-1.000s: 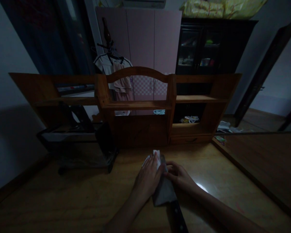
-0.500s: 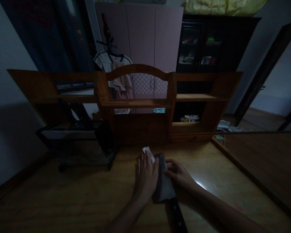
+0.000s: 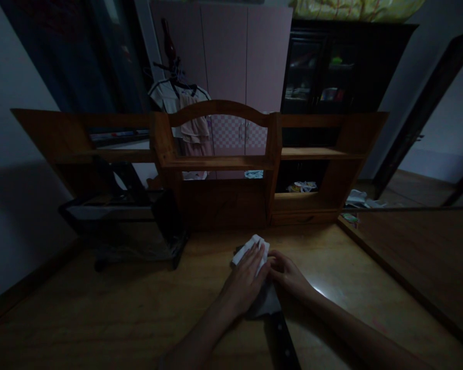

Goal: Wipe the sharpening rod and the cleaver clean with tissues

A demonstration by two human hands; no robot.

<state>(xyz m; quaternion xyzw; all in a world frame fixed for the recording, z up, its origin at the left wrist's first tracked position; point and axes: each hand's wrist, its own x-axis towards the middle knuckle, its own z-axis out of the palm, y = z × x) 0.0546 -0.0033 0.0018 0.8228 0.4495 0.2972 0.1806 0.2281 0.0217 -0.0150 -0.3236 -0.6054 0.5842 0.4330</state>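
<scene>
A cleaver (image 3: pixel 267 304) with a broad grey blade and a black riveted handle lies on the wooden table, its handle toward me. My left hand (image 3: pixel 247 280) presses a folded white tissue (image 3: pixel 256 240) against the upper part of the blade, its fingers stretched over the tissue. Most of that end of the blade is hidden beneath hand and tissue. On the right, my right hand (image 3: pixel 287 275) pinches the blade's right edge between thumb and fingers, close to the left thumb.
A wooden shelf unit (image 3: pixel 219 163) stands along the table's far side. At left is a dark-framed box-like object (image 3: pixel 119 234). A raised wooden edge (image 3: pixel 397 277) borders the table at right. Behind stand a pink wardrobe (image 3: pixel 226 56) and hanging clothes (image 3: pixel 193 115).
My left hand and the tissue have slid to the right across the blade, and more of the tissue shows. The right hand still grips the blade's edge, nearly unmoved.
</scene>
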